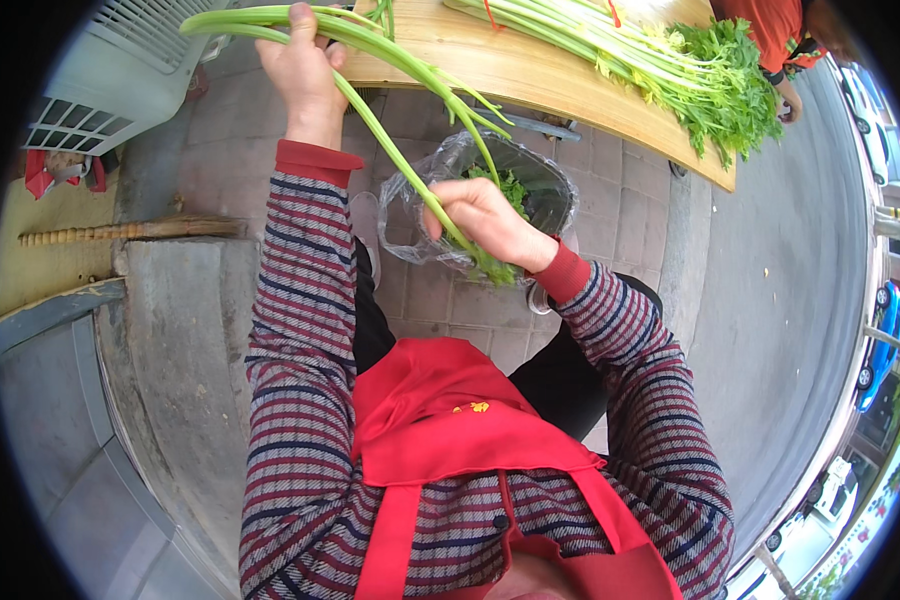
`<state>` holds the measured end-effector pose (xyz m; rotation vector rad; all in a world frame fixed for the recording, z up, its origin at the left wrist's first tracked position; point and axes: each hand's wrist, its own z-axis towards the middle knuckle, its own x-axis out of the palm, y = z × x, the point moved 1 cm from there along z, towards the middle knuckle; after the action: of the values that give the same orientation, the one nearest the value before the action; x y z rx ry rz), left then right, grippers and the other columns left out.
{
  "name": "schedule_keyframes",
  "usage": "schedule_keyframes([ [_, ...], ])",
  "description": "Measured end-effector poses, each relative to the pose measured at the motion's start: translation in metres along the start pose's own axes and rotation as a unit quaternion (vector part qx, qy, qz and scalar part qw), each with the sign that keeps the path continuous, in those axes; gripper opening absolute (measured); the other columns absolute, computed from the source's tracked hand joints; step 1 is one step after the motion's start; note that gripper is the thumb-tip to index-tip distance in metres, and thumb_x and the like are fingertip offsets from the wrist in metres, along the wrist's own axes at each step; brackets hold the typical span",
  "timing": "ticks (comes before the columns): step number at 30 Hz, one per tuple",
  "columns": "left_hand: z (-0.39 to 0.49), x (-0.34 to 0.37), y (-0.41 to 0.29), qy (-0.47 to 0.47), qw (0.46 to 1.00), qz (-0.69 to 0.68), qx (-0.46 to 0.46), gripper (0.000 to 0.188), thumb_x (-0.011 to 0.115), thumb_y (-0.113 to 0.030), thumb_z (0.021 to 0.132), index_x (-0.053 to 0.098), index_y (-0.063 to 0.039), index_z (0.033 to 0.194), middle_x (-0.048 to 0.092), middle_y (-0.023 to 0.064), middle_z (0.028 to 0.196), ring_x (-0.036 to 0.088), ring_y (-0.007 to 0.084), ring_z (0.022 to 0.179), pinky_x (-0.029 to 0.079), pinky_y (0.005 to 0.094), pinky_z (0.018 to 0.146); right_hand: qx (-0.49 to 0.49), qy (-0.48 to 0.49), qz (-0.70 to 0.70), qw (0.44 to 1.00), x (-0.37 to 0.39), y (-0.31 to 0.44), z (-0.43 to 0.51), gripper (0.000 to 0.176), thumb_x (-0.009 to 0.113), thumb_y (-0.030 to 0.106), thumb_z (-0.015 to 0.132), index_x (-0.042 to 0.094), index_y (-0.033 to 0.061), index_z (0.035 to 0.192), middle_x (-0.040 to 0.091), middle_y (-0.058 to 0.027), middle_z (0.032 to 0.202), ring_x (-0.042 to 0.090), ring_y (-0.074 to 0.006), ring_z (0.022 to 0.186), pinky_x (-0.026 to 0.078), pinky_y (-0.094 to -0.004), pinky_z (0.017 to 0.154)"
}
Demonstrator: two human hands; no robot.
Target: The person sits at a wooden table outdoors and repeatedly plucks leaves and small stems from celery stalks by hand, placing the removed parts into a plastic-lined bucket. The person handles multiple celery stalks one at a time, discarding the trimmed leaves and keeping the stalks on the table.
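Note:
Several long green celery stalks are gripped near their thick ends by my left hand, out beside the table's near edge. One stalk slants down from that hand to my right hand, whose fingers are closed around it close to its leafy end. Other stalks in the bunch arch to the right, mostly bare of leaves. Under my right hand stands a bin lined with a clear plastic bag, holding green celery leaves. Part of the bin is hidden by my hand and the stalks.
A wooden table carries a large pile of leafy celery with red ties. Another person's arm is at its far right end. On the left are a pale plastic crate and a straw broom. Cars stand across the road.

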<state>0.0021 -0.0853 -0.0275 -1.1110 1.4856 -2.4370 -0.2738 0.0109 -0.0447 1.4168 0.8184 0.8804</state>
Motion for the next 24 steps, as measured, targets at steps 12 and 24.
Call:
schedule_keyframes([
  [12,0.019,-0.032,-0.028,-0.049,0.998,-0.044,0.003,0.021,0.052,-0.015,0.109,0.039,0.0,0.116,0.066,0.0237,0.097,0.07,0.0292,0.073,0.044,0.0283,0.044,0.063,0.105,0.057,0.991,-0.034,-0.022,-0.034,0.033,0.05,0.014,0.1,0.073,-0.0028,0.118,0.073,-0.0092,0.108,0.067,-0.0174,0.1,0.049,-0.032,0.098],
  [24,0.022,-0.044,-0.035,-0.073,0.997,-0.001,0.009,0.022,0.055,-0.019,0.109,0.051,0.002,0.114,0.065,0.026,0.109,0.068,0.0316,0.078,0.052,0.0311,0.052,0.14,0.141,0.051,0.979,-0.033,-0.014,-0.048,0.041,0.049,0.015,0.1,0.069,0.0024,0.133,0.072,-0.0049,0.1,0.063,-0.0103,0.09,0.051,-0.0274,0.08],
])
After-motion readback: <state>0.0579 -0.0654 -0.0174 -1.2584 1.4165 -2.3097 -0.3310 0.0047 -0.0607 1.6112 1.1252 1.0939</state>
